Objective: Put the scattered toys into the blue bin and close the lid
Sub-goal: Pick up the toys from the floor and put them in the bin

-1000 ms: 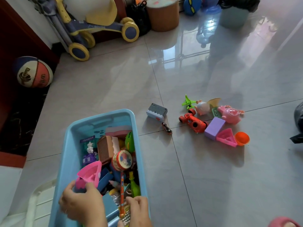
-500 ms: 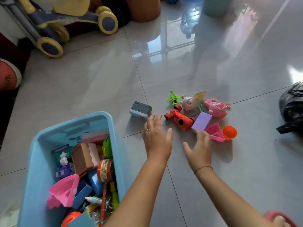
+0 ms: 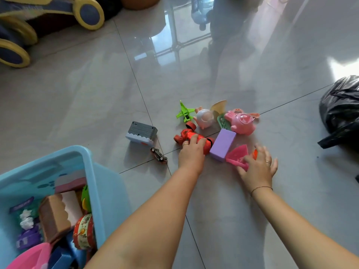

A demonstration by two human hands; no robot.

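Left hand (image 3: 191,152) curled over chunky red plastic car (image 3: 183,135); right hand (image 3: 258,167) splayed, blurred, seemingly touching angular pink scoop (image 3: 238,154).

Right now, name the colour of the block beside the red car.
The block is purple; head view shows it.

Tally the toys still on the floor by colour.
Green: 2, plane, flat piece
Pink: 2, pig, wedge tray
Red: 1, truck
Orange: 1, cup
Purple: 1, brick
Grey: 1, roof block
Dark: 1, small car
Pale: 2, round figure, fan
Total: 11

Black bag (image 3: 342,113), wheeled stroller (image 3: 88,13), tiled floor (image 3: 77,98)
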